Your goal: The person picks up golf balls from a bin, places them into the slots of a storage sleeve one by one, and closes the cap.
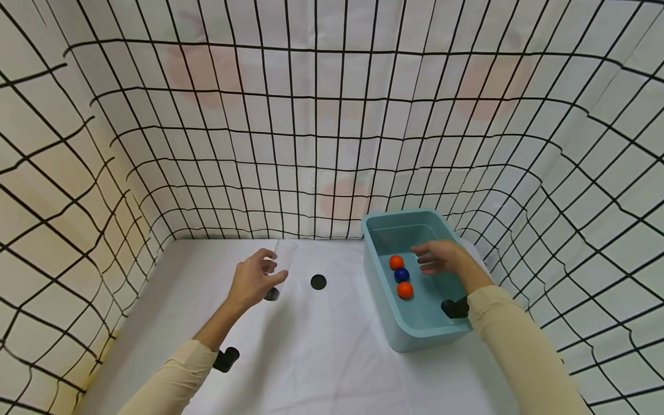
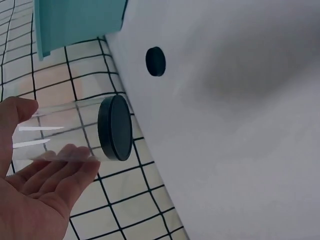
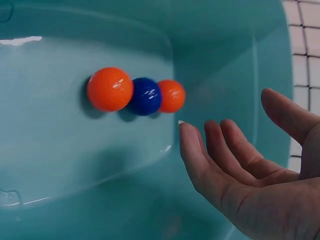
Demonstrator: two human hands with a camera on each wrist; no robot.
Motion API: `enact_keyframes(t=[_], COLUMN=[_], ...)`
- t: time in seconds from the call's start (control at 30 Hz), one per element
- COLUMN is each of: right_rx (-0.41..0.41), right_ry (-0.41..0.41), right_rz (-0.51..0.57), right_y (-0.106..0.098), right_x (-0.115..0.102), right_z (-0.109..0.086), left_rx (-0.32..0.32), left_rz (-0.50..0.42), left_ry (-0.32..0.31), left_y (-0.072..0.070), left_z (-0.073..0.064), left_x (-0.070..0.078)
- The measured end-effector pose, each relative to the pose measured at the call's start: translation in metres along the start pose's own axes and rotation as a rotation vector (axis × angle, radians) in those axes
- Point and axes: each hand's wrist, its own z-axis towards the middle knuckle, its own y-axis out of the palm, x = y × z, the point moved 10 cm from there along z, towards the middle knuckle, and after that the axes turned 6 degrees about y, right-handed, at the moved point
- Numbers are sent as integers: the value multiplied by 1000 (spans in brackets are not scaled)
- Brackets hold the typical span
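My left hand (image 1: 255, 279) grips a clear cylinder (image 2: 60, 127) with a black base (image 2: 120, 127), thumb on one side and fingers on the other. The cylinder is held above the white table; in the left wrist view nothing shows inside it. Over the teal bin (image 1: 430, 341) hangs my right hand (image 1: 441, 256), fingers loosely bent and holding nothing. Below it, on the bin floor, an orange ball (image 3: 110, 89), a dark blue ball (image 3: 145, 96) and a second orange ball (image 3: 171, 96) lie in a row. The right fingertips are near the balls, apart from them.
A black disc (image 1: 319, 282) lies on the white table (image 1: 332, 351) between the left hand and the bin. Black wire grid (image 1: 316, 135) walls rise at the back and both sides, with pale cloth behind.
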Motion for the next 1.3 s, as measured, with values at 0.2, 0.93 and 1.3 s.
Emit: enact_keyframes(t=[0.2,0.93,1.3], right_rx=[18,88,71], right_ry=[96,298,357], right_rz=[58,18,23], right_y=[2,27,30], right_x=[23,64,72], right_z=[16,45,53], left_rx=[-2,-10,-7], left_rz=[-18,-7,-9], left_ry=[19,-34,-45], left_y=[3,0,-3], left_z=[0,-3,-8], left_x=[6,0,-7])
